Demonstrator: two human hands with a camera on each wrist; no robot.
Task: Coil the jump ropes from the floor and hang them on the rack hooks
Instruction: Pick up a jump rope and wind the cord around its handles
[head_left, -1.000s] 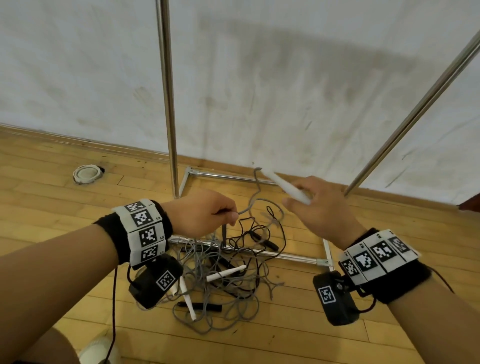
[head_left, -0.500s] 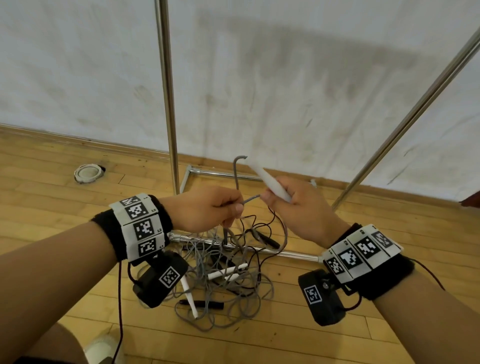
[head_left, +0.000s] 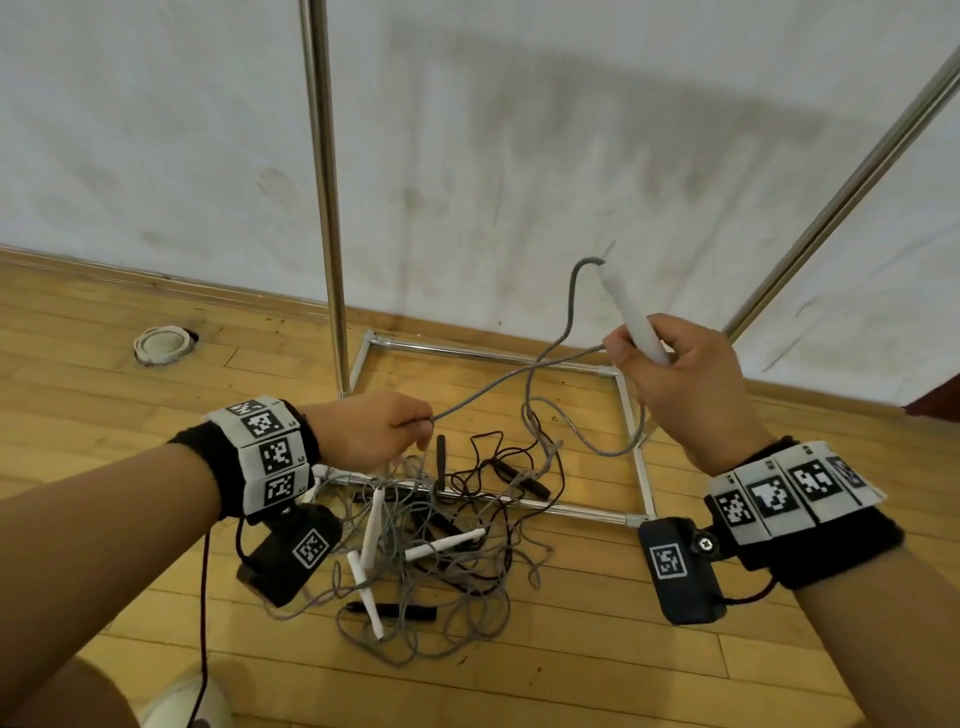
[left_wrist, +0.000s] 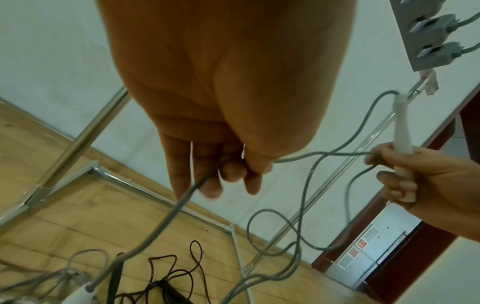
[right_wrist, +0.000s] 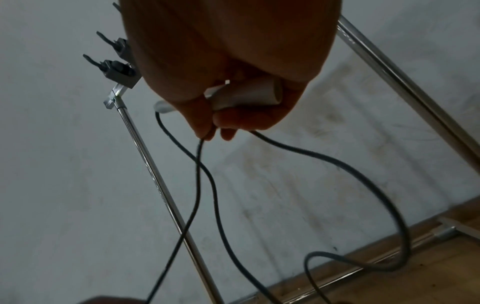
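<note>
My right hand grips a white jump-rope handle and pinches one loop of its grey cord against it. The same handle shows in the right wrist view, with the cord hanging below in a loop. My left hand pinches the grey cord farther along, lower and to the left. A tangled pile of grey and dark ropes with white and black handles lies on the floor below. Rack hooks sit high on the rack.
The chrome rack has an upright pole, a slanted pole and a floor frame around the pile. A white ring lies on the wooden floor at the left. My shoe is at the bottom edge.
My hands met in the middle, and the right hand took a loop of cord. Since then they have drawn apart, the right hand up and right, stretching the cord between them.
</note>
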